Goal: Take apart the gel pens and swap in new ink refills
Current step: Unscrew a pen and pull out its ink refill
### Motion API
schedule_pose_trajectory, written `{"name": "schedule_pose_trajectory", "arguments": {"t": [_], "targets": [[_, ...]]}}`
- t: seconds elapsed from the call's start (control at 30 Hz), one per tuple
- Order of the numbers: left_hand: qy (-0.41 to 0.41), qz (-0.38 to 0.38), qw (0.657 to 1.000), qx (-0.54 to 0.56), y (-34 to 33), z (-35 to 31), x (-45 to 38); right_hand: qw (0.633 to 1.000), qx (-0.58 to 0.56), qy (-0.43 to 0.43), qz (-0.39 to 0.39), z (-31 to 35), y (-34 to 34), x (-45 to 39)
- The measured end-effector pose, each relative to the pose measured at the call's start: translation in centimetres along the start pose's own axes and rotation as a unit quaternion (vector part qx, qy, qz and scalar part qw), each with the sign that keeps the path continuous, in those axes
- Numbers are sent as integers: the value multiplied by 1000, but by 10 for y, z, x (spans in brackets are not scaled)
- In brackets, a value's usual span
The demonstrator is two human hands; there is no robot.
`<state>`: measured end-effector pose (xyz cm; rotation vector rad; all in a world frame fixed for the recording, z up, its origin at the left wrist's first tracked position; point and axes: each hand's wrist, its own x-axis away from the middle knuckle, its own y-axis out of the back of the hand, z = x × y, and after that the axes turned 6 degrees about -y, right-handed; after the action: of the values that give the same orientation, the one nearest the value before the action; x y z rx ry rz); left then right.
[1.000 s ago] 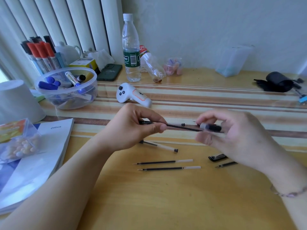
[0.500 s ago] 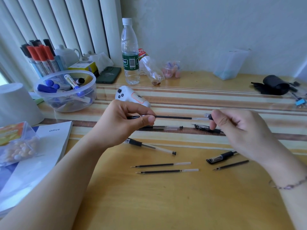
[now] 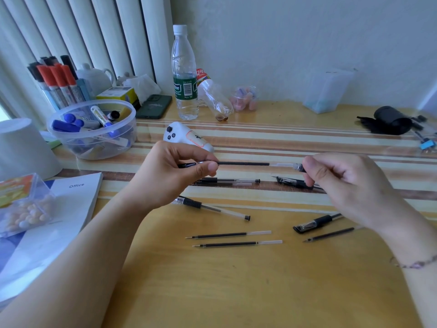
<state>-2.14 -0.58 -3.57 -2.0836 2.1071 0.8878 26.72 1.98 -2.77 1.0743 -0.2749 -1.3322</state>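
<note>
Two hands' grips at refill [image 3: 243,163] ends

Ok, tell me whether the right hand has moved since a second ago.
Yes. The right hand has drawn rightward: its fingers, earlier above the right ends of the two loose refills, now sit clearly past them.

arms: bare, no sleeves | right wrist: thin beaded bracelet [image 3: 413,265]

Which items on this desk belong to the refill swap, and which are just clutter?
Job: held pen between left hand and right hand; two loose refills; third refill; uncapped pen; capped pen.

Clutter: water bottle; marker tub; white controller; phone.
</note>
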Motion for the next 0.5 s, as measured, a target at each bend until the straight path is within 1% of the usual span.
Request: {"name": "schedule_pose_trajectory", "arguments": {"t": [0.1, 0.2, 0.37, 0.43, 0.5], "targets": [[1, 1, 1000, -1, 0, 0, 0, 1000, 2, 4, -2, -1, 0, 0], [3, 5, 1000, -28, -1, 0, 1, 1000, 21, 5, -8, 0, 0, 0], [5, 5, 994, -113, -2, 3, 2, 992, 117, 31, -39, 7, 4, 3], [3, 12, 992, -126, -6, 4, 4, 986, 156, 46, -35, 10, 2, 4], [6, 14, 991, -130, -11, 3, 4, 989, 141, 50, -16, 9, -2, 5]]}}
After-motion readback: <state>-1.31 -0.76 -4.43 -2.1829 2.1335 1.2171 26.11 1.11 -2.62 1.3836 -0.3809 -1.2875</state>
